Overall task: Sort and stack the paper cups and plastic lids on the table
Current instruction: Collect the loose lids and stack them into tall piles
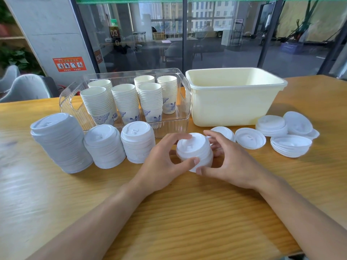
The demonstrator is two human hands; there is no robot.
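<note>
A short stack of white plastic lids [194,150] stands on the wooden table in front of me. My left hand [165,162] curls round its left side and my right hand [227,162] round its right, thumbs at the front. Three taller lid stacks stand in a row to the left: a large one [61,142], a middle one [104,145] and one beside my left hand [138,142]. Loose lids and low piles lie to the right [250,137], [290,145], [271,124]. Several stacks of paper cups [125,102] stand inside a clear plastic bin [180,102].
A pale yellow plastic tub [234,102] sits behind the loose lids, right of the clear bin. The table's near half is bare wood. Grey chairs [24,89] stand at the far left, and a glass wall runs behind the table.
</note>
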